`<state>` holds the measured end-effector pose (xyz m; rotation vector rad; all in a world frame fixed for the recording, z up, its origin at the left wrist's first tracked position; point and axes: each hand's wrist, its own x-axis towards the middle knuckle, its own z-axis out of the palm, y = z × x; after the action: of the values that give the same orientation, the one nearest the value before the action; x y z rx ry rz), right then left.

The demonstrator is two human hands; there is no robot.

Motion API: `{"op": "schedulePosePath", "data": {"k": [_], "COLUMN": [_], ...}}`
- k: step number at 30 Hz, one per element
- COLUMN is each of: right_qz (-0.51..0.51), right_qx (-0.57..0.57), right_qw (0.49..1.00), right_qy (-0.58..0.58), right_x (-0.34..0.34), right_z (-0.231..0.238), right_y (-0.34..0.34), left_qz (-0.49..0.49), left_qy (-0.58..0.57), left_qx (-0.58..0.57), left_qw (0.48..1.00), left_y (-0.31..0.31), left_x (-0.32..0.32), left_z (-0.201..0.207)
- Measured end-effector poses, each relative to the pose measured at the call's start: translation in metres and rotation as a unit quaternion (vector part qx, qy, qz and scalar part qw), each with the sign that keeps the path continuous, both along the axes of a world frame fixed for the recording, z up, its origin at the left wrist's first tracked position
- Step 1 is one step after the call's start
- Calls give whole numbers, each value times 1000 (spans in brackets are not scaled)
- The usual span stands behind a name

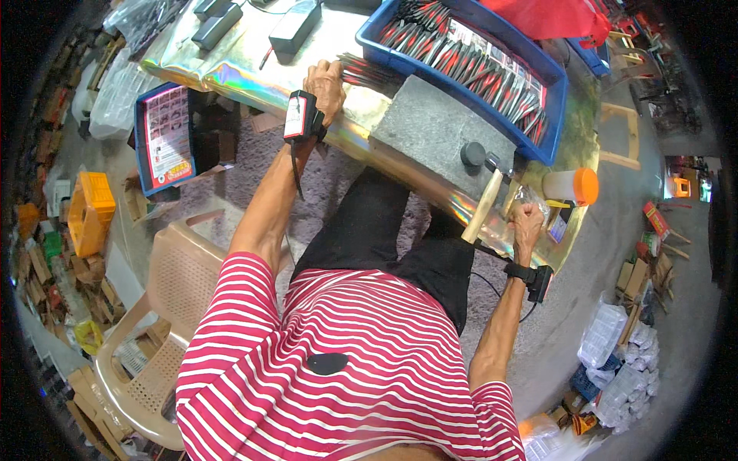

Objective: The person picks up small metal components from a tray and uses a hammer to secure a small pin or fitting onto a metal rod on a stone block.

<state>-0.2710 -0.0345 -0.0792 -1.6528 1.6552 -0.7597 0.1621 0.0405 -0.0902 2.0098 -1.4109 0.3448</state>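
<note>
The left hand [326, 83] was closed in a fist around a bundle of slim dark metal tools with red handles [367, 71] at the near edge of the shiny foil-covered worktable [246, 77]. The bundle lay roughly level, its long axis running from the fist toward the right and slightly away from the person, its free ends pointing at the grey stone slab [434, 131] and the blue plastic tray [557, 100] behind it, which held many more of the same red-and-dark tools in rows. The right hand [527, 223] was curled shut on a crumpled clear plastic bag [530, 198] near the table's right corner. Just left of that hand a wooden-handled hammer [484, 203] rested tilted, its handle slanting from lower left to upper right and its metal head lying on the slab's near corner beside a small dark round knob [472, 154]. A translucent jar with an orange lid [570, 186] lay on its side just right of the bag. A black strap with a small device sat on each wrist. A beige plastic chair [165, 292] stood at the person's left.
</note>
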Motion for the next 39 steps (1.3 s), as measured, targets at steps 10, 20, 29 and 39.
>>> {"op": "schedulePosePath", "data": {"k": [10,20,29,39], "right_qz": [-38,-74,29,144], "right_qx": [35,74,35,18], "right_qw": [984,931,916,913], "right_qy": [-170,-351,-400,-381], "right_x": [-3,6,50,107], "right_z": [-2,18,71,104], "right_y": [11,30,46,68], "left_qz": [-23,-40,-172,-318], "left_qy": [-25,17,409,554], "left_qx": [10,-1,-87,36], "left_qw": [999,999,892,768], "left_y": [4,13,48,58], "left_x": [1,-4,-71,-147], "left_z": [1,0,81,104]}}
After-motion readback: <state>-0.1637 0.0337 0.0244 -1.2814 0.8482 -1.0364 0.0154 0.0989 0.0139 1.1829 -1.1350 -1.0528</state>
